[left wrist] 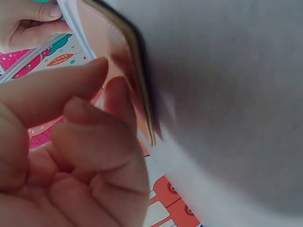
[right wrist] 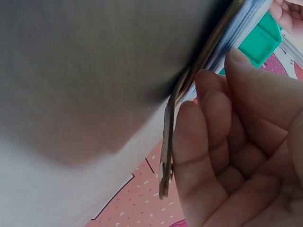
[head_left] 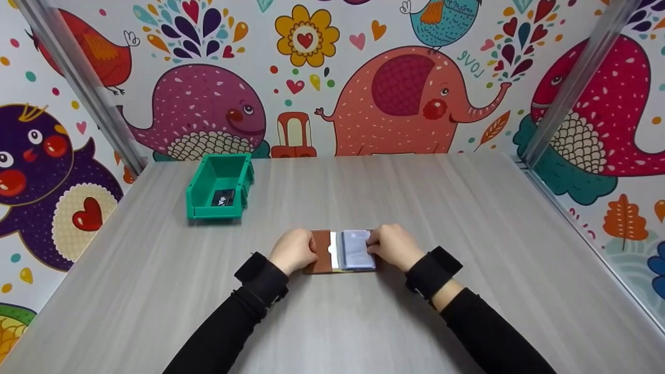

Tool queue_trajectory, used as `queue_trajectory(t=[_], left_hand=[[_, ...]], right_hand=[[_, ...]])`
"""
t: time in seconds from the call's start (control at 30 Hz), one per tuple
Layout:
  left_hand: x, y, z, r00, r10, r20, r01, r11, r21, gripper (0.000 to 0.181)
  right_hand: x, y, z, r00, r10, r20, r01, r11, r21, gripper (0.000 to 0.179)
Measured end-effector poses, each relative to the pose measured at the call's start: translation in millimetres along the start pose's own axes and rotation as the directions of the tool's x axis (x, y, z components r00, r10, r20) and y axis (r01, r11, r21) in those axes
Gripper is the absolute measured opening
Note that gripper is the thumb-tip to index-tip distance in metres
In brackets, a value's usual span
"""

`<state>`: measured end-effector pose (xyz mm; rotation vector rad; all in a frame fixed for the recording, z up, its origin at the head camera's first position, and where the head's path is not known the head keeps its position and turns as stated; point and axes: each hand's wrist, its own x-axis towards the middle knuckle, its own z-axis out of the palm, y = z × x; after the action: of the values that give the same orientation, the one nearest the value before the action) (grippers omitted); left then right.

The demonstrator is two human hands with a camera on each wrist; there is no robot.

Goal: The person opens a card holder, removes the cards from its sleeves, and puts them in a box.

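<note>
Brown card holder (head_left: 320,251) lies open mid-surface (head_left: 332,197); clear sleeves (head_left: 356,249) exposed, dark card-like item (head_left: 223,198) in the green bin (head_left: 214,213), out of both hands.

Detail: opening looks done, closing not. Holder sits between the hands, well forward of the surface's back edge; bin is near the back-left corner. Right hand (head_left: 396,245): grip pinches the sleeves' outer edge, thumb on top. Left hand (head_left: 292,251): bent fingers touch the brown cover's inner face; can't tell if that grip pinches or only presses. Sleeves look see-through; can't tell which pockets are filled. White insert (head_left: 333,261) shows beside the sleeve stack.
</note>
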<state>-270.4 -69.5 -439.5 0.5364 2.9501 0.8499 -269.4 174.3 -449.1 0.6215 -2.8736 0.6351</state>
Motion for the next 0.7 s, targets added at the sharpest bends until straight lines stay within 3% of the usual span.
queue_trajectory(t=[0.4, 0.7], left_hand=[[2.2, 0.2, 4.0, 1.0, 0.0, 0.014, -0.001, 0.998, 0.055, 0.019], [1.2, 0.3, 4.2, 1.0, 0.0, 0.007, 0.0, 0.998, 0.059, 0.017]], right_hand=[[2.9, 2.1, -2.0, 1.0, -0.029, 0.005, 0.03, 1.0, -0.01, 0.009], [11.6, 1.2, -3.4, 0.999, 0.002, -0.045, -0.002, 1.0, -0.007, 0.007]])
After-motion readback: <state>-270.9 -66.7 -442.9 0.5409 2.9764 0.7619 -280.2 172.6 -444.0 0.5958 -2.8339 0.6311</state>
